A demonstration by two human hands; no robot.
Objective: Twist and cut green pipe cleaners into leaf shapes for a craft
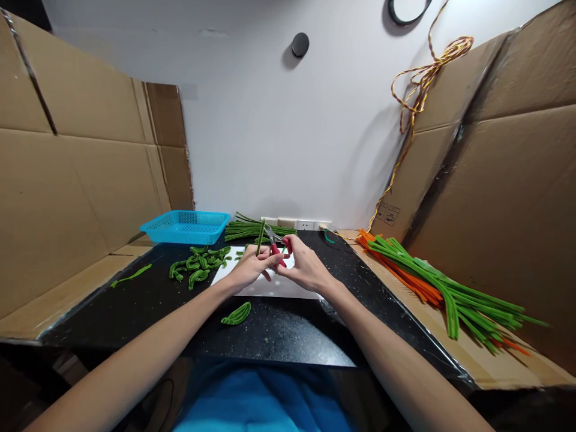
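My left hand (pixel 252 265), its fingers closed, pinches a dark green pipe cleaner (pixel 260 237) that stands nearly upright. Right beside it, my right hand (pixel 302 264) is closed on red-handled pliers (pixel 276 251), whose metal jaws point up and away near the pipe cleaner. A short green piece shows by the right fingers. Both hands are over a white sheet (pixel 270 289) on the black table. Bent green pipe-cleaner pieces (pixel 200 261) lie in a heap left of the sheet. Nearer to me rests a leaf-shaped bundle of green loops (pixel 236 314).
A blue plastic basket (pixel 185 231) stands at the back left. Behind the sheet lie long dark green pipe cleaners (pixel 243 230). Light green stems (pixel 441 279) and orange stems (pixel 411 282) lie on cardboard at the right. Cardboard walls (pixel 90 168) flank the table (pixel 288 336).
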